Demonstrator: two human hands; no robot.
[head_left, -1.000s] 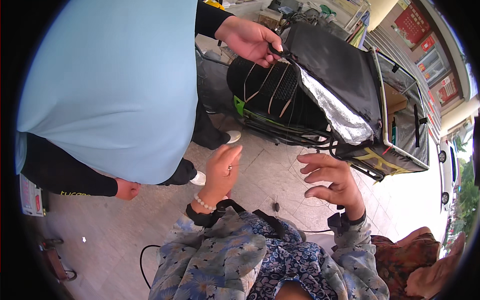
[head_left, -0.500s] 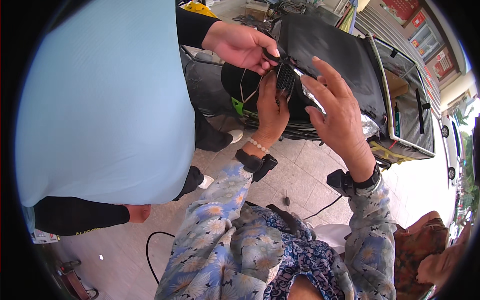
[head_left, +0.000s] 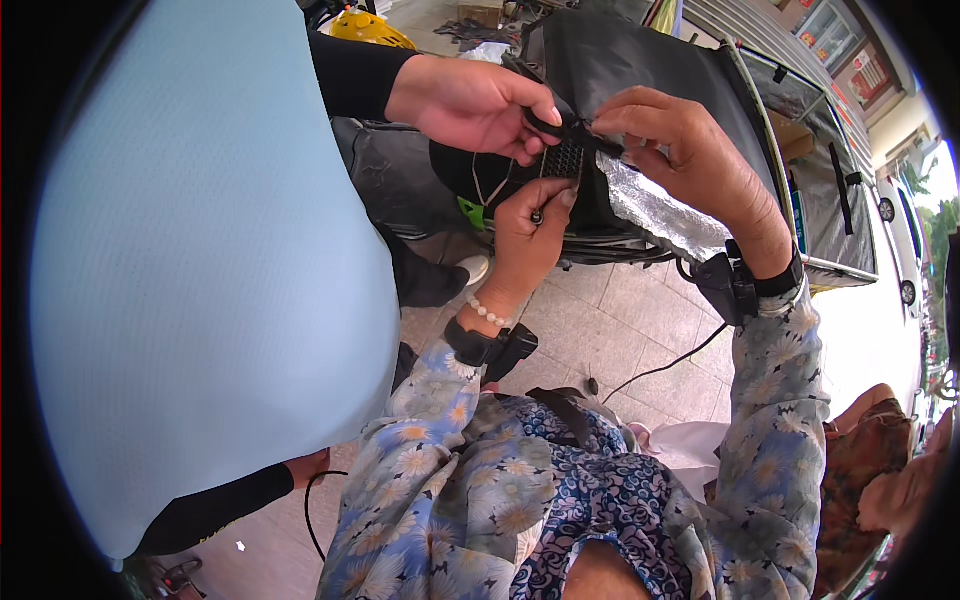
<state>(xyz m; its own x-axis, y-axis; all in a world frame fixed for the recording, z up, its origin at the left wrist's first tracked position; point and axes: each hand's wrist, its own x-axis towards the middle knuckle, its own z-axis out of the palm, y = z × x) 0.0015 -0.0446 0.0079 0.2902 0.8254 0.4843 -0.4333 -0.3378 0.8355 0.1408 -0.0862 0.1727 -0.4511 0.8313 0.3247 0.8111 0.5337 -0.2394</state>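
Observation:
My left hand (head_left: 530,230) is closed, thumb and fingers pinching the lower edge of a black textured, mesh-like piece (head_left: 563,162). Just above it, my right hand (head_left: 690,145) is closed with its fingertips on the end of a black strap-like piece (head_left: 603,143). Another person's hand (head_left: 465,105) comes in from the left and grips a dark object (head_left: 541,118) against that same spot; its exact kind is hidden by the fingers. The pieces lie against a large black box-shaped bag (head_left: 650,75), whose silver lining (head_left: 665,210) shows below my right hand.
The other person, in a light blue top (head_left: 210,260), stands close on my left. A yellow helmet (head_left: 370,30) is at the top left. A silver-lined open box (head_left: 835,200) stands at the right. A black cable (head_left: 665,365) hangs above the paved floor (head_left: 640,325). Someone else sits at the lower right.
My right hand has gone from spread fingers to pinching the strap-like piece, moving up. My left hand has shifted down slightly along the textured piece. The other person's hand has moved slightly left.

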